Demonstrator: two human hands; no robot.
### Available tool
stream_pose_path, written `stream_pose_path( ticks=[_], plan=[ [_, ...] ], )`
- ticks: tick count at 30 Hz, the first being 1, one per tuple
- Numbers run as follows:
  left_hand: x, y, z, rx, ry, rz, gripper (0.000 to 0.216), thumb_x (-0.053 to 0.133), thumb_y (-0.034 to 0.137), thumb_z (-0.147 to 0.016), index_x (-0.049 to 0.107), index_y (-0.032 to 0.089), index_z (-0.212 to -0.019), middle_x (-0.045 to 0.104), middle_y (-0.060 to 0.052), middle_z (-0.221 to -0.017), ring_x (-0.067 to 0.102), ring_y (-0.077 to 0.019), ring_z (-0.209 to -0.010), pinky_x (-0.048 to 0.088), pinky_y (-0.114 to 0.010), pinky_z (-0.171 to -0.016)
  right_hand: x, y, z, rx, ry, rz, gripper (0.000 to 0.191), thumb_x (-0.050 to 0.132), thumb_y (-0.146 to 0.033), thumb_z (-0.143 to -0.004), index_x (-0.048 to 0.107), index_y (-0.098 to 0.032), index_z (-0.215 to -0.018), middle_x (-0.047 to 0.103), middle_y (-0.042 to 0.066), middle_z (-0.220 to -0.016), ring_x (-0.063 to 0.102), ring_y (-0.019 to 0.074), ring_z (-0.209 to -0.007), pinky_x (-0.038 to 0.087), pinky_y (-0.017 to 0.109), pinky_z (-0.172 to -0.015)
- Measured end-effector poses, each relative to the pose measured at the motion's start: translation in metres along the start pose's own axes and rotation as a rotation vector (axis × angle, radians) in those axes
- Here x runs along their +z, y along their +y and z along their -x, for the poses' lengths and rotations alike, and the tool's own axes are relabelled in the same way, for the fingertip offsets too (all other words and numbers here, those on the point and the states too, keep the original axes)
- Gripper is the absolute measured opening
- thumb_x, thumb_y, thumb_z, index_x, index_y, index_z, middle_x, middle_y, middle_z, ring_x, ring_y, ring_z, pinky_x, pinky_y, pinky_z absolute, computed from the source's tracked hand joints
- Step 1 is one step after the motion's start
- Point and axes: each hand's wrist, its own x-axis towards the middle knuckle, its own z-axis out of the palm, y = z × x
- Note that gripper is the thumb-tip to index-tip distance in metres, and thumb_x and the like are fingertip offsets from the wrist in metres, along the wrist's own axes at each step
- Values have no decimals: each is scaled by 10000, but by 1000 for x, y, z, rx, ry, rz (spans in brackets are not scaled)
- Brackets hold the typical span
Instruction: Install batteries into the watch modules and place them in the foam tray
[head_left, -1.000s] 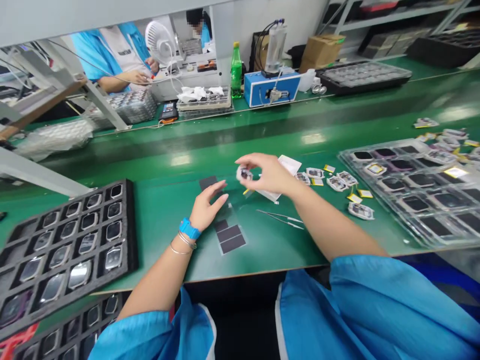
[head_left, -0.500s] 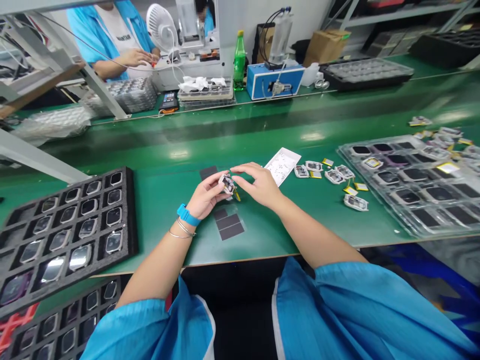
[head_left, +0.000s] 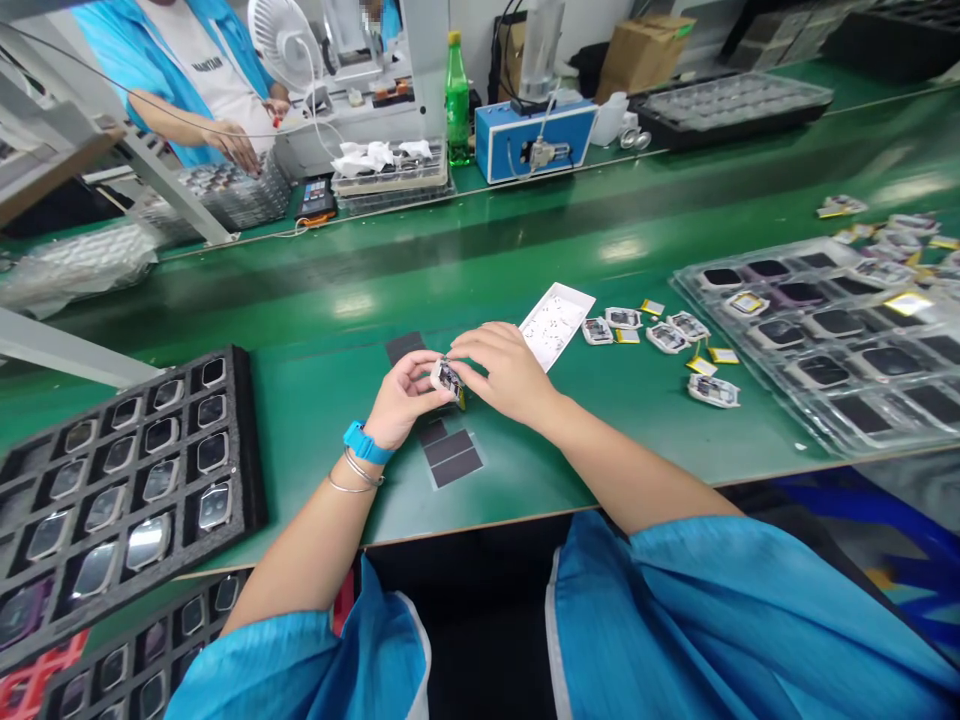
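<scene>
A small watch module (head_left: 448, 379) with a yellow tab is pinched between both hands above the green bench. My left hand (head_left: 401, 400), with a blue wristband, grips it from the left. My right hand (head_left: 504, 372) closes its fingers on it from the right and above. Dark adhesive strips (head_left: 452, 455) lie on the bench just below the hands. A white card (head_left: 556, 320) lies to the right of them. Several more loose modules (head_left: 670, 340) with yellow tabs are scattered further right.
A black foam tray of watch cases (head_left: 127, 480) sits at the left, another below it. A clear plastic tray (head_left: 832, 340) with dark parts lies at the right. Across the conveyor are a blue box (head_left: 532, 140), a green bottle (head_left: 454, 100), a fan and another person's hands (head_left: 240, 145).
My right hand brought the module from the right in to the left hand, which rose off the bench; both now hold it. The tweezers lying on the bench are out of sight.
</scene>
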Motion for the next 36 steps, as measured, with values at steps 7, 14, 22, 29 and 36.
stream_pose_path(
  ticks=[7, 14, 22, 29, 36],
  plan=[
    [3, -1, 1, 20, 3, 70, 634, 917, 271, -588, 547, 230, -1101, 683, 34, -901, 692, -122, -784, 570, -245, -749, 9, -7, 3, 163, 71, -196, 81, 636, -226, -877, 665, -253, -806, 738, 19, -919, 660, 223, -901, 499, 419, -875],
    [9, 3, 3, -5, 24, 148, 529, 916, 233, -584, 595, 212, -1003, 666, 33, -879, 661, -87, -734, 558, -213, -736, 17, -16, 5, 183, 204, -303, 117, 618, -237, -896, 648, -265, -786, 733, 11, -893, 674, 211, -892, 536, 403, -865],
    [14, 0, 6, 26, 43, 152, 520, 920, 290, -591, 580, 206, -975, 661, 26, -899, 664, -98, -767, 563, -247, -768, 20, -18, 7, 173, 256, -316, 132, 600, -274, -913, 635, -273, -785, 721, 19, -885, 670, 218, -885, 541, 423, -855],
    [17, -3, 5, 36, 80, 189, 534, 929, 299, -578, 579, 199, -969, 665, 23, -887, 664, -94, -754, 568, -234, -739, 26, -16, 8, 181, 308, -361, 127, 616, -254, -903, 619, -255, -776, 716, 23, -859, 668, 204, -860, 537, 401, -823],
    [19, -5, 4, 11, 98, 212, 531, 939, 300, -558, 587, 197, -942, 678, 30, -873, 673, -90, -731, 575, -230, -732, 28, -11, 8, 151, 290, -319, 123, 630, -214, -898, 638, -221, -776, 719, 23, -843, 663, 177, -843, 525, 351, -807]
  ],
)
